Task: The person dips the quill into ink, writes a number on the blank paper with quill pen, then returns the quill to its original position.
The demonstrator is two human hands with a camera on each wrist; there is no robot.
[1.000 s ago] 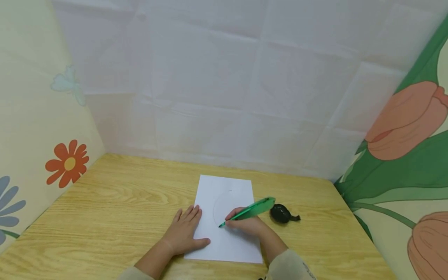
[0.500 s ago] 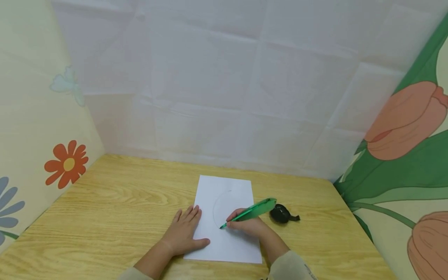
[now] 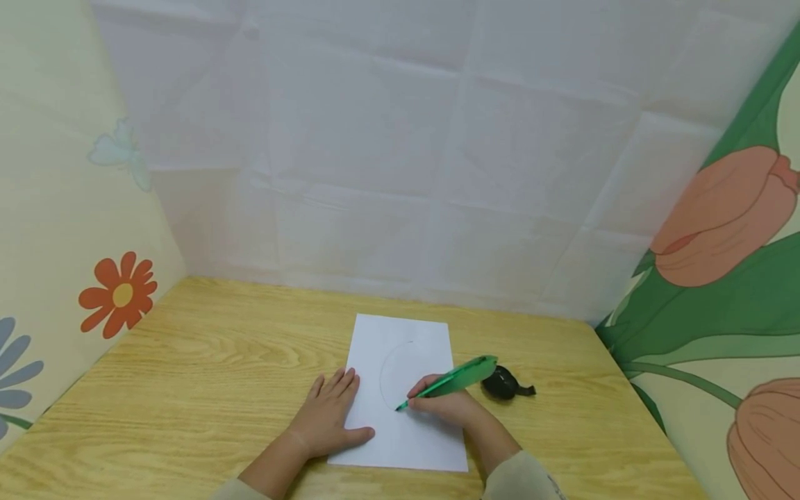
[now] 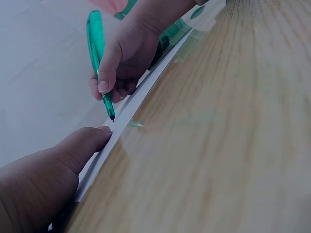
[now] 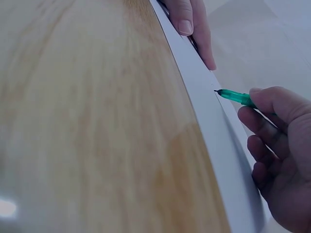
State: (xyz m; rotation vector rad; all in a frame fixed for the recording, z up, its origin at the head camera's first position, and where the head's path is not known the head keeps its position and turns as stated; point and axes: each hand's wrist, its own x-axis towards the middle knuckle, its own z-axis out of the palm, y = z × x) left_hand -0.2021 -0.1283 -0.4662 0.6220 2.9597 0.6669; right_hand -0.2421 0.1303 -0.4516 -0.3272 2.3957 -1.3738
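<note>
Between the side edges of the yellow wood-grain desk (image 3: 237, 354), the white rectangular paper (image 3: 369, 340) could skew if the spread left hand (image 3: 326, 417) lifts while the right hand (image 3: 445, 405) drags its pinched, translucent green pen (image 3: 459, 376).

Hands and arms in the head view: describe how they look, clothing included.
The left hand and right hand are ungloved. The left sleeve and right sleeve are pale beige, ending short of the wrists; the right has a dark marking, unreadable here.
</note>
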